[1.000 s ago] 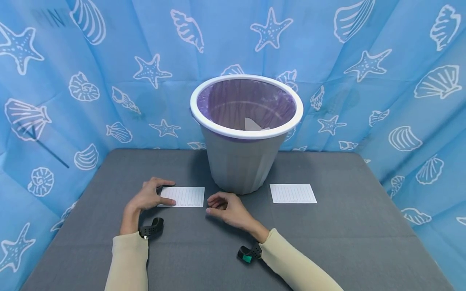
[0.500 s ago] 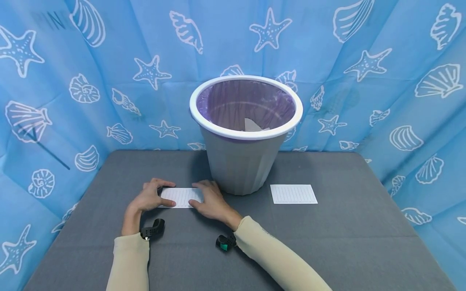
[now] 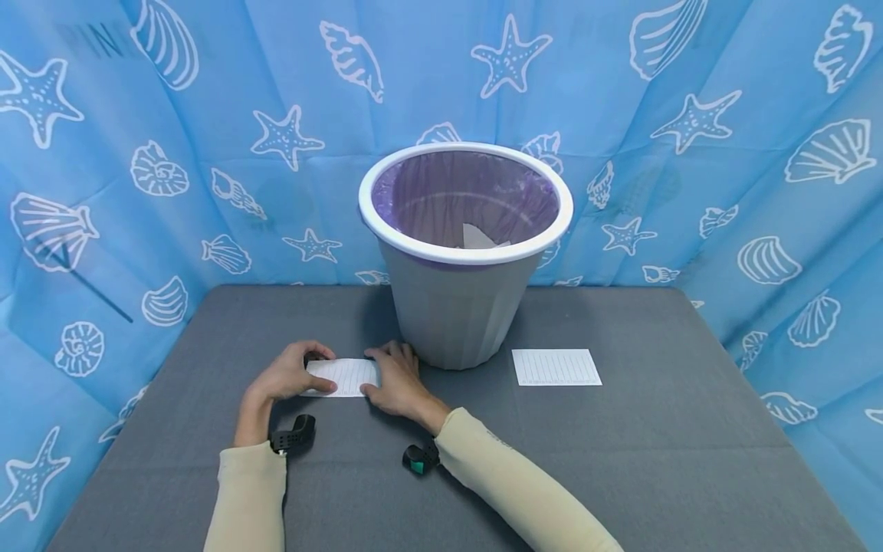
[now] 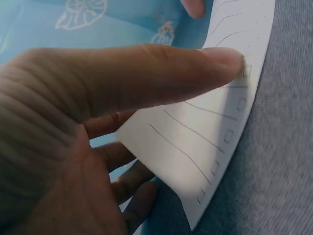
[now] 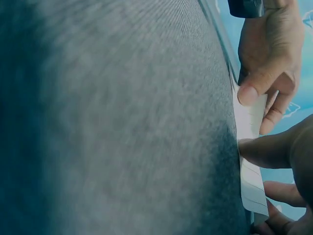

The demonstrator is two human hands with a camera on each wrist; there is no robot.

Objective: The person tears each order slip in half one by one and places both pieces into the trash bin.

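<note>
A small white lined paper card (image 3: 350,376) lies at the left of the table, between both hands. My left hand (image 3: 284,372) grips its left end, thumb along the near edge and fingers at the far side. At the right end, my right hand (image 3: 400,382) holds the card in the same way, with the thumb on the near edge. In the left wrist view the card (image 4: 210,117) bows, and a row of printed small boxes runs along one edge. The right wrist view shows the card (image 5: 250,171) bent up at its end near the right fingers.
A grey bin (image 3: 448,307) with a white rim and purple liner stands behind the hands; white paper scraps (image 3: 479,236) lie inside. Another lined card (image 3: 556,368) lies flat to its right. A blue shell-patterned curtain (image 3: 414,69) hangs behind the grey table (image 3: 621,460).
My right hand has moved left from beside the card and taken hold of its right end. The card has shifted slightly nearer and now bows between the hands.
</note>
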